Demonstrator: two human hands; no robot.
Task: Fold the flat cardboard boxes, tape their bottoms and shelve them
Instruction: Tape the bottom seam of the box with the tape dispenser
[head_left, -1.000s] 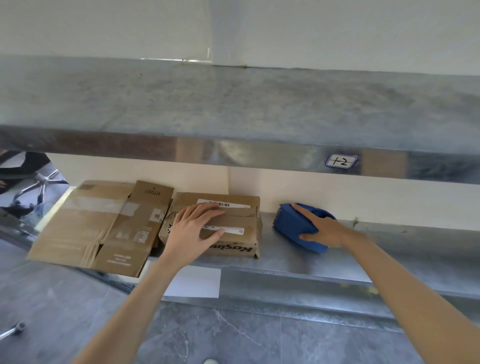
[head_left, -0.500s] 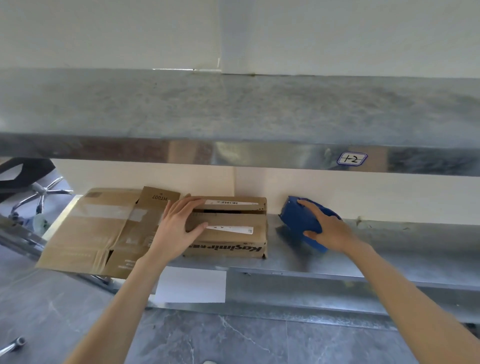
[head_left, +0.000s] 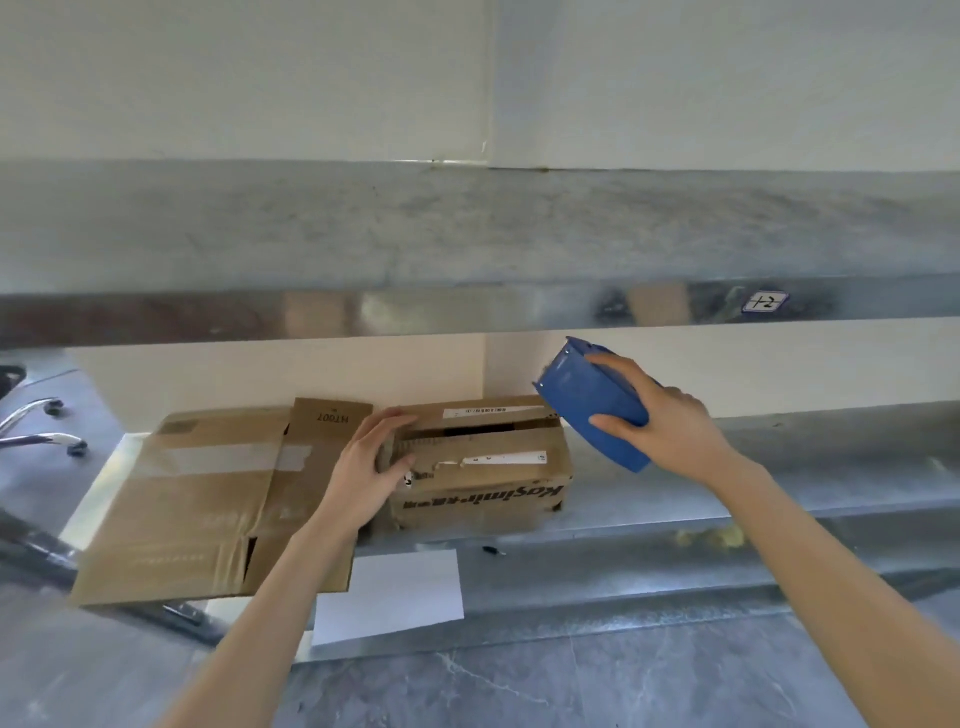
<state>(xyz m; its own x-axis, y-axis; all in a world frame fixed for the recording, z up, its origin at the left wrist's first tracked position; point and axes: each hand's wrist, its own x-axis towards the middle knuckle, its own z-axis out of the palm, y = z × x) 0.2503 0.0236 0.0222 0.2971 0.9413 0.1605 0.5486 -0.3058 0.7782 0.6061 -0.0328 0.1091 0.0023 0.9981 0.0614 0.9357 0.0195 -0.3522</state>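
A small folded cardboard box (head_left: 483, 467) stands on the lower metal shelf (head_left: 779, 493), its top flaps meeting with a dark gap between them. My left hand (head_left: 369, 462) presses against the box's left end, fingers over the flap edge. My right hand (head_left: 660, 421) holds a blue tape dispenser (head_left: 587, 405) lifted off the shelf, tilted, just above the box's right end. Left of the box, a flat cardboard box (head_left: 202, 493) lies partly over the shelf's front edge.
An upper metal shelf (head_left: 467, 234) with a small label (head_left: 764, 302) spans the view overhead. A white paper sheet (head_left: 389, 592) hangs on the shelf front. Chair legs (head_left: 41, 426) stand at far left on the grey floor.
My right hand has lifted the blue tape dispenser off the shelf and brought it left, over the box's right end. My left hand has slid to the box's left end.
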